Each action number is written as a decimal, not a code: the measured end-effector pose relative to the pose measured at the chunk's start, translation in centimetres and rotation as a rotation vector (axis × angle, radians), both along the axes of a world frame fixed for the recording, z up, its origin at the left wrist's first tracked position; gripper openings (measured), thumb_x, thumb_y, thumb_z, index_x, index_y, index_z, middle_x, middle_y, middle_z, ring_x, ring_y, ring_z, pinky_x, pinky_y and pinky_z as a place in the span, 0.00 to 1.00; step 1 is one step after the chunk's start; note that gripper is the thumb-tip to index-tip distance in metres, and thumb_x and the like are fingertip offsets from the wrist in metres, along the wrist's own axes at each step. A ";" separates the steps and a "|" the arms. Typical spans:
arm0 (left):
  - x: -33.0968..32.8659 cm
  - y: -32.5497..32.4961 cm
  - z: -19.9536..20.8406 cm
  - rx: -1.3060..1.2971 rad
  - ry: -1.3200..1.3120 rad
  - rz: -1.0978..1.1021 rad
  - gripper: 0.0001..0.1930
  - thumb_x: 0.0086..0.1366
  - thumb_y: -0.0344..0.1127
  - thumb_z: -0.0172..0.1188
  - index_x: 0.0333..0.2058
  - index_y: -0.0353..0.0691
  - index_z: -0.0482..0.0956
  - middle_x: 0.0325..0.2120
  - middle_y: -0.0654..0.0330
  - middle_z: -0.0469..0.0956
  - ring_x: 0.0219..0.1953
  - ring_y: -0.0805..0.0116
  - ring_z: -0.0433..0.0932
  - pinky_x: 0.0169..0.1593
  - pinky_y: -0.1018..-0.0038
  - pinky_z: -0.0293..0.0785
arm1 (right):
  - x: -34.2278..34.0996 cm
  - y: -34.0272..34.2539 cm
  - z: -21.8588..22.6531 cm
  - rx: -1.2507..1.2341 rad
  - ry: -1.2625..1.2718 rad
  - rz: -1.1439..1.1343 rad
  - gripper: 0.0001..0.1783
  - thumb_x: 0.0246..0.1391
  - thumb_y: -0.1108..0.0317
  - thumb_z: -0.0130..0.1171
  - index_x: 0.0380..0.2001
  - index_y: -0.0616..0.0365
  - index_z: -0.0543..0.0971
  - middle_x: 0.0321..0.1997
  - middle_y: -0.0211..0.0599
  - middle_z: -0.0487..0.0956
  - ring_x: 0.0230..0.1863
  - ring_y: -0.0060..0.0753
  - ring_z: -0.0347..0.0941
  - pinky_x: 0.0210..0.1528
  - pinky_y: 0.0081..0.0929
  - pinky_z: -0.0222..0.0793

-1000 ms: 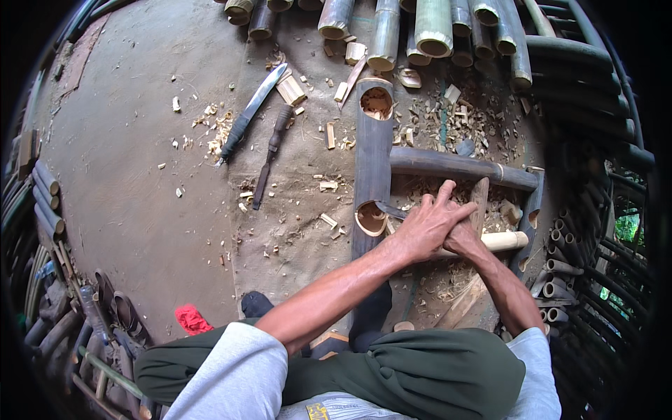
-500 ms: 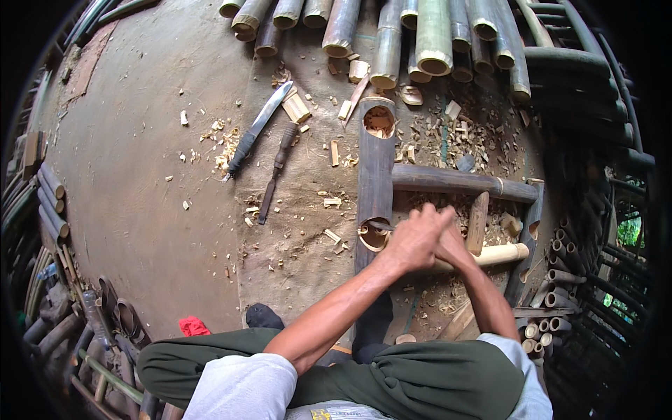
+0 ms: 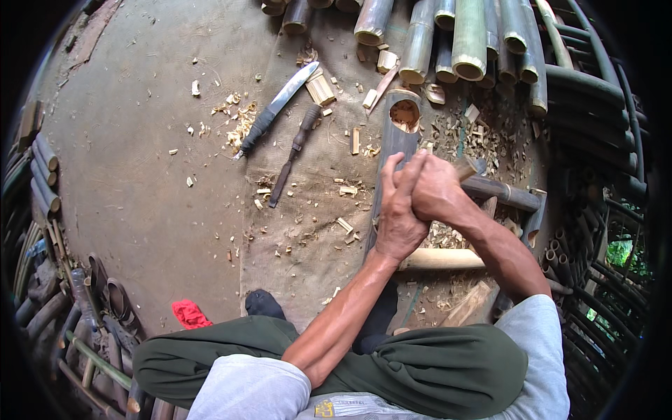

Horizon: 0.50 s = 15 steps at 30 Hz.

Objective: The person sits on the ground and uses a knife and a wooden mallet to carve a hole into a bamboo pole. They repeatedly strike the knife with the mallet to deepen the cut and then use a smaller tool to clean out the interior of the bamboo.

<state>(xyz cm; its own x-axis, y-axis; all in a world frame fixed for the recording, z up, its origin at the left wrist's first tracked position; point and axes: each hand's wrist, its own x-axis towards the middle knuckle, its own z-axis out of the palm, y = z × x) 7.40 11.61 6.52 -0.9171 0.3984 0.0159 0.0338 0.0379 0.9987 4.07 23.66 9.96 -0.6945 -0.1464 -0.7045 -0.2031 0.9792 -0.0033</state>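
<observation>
My left hand (image 3: 400,218) and my right hand (image 3: 439,187) press together over a dark bamboo post (image 3: 400,140) with a round hole near its far end. My right hand is closed in a fist, and a short wooden handle (image 3: 465,169) sticks out on its right side; the rest of that tool is hidden. My left hand lies against it, with its index finger raised and the other fingers bent. What is between them is hidden. A dark crossbar (image 3: 507,193) and a pale bamboo rail (image 3: 444,259) run rightward from the post.
A machete (image 3: 276,110) and a dark chisel (image 3: 294,157) lie left of the post. Several cut bamboo poles (image 3: 469,49) fill the far side. Wood shavings (image 3: 241,126) and chips litter the ground mat. A red cloth (image 3: 190,315) rests by my left knee.
Both hands have moved away from me and up along the post, from the near hole toward the far one. The view has shifted a little to the left. The blade at the near hole no longer shows.
</observation>
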 end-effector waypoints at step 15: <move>5.6 2.8 1.9 -0.357 -0.148 -0.519 0.59 0.51 0.21 0.67 0.80 0.52 0.46 0.73 0.26 0.48 0.64 0.18 0.71 0.64 0.41 0.77 | 13.8 9.2 -5.0 -0.794 -0.281 -0.441 0.31 0.52 0.64 0.73 0.59 0.59 0.77 0.55 0.52 0.77 0.59 0.56 0.75 0.60 0.52 0.72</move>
<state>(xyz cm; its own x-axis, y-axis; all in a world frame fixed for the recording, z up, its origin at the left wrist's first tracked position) 13.00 14.44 8.42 -0.5863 0.7477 -0.3118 -0.0005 0.3846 0.9231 17.89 32.86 5.01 -0.6217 -0.4194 -0.6615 0.2935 0.6582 -0.6932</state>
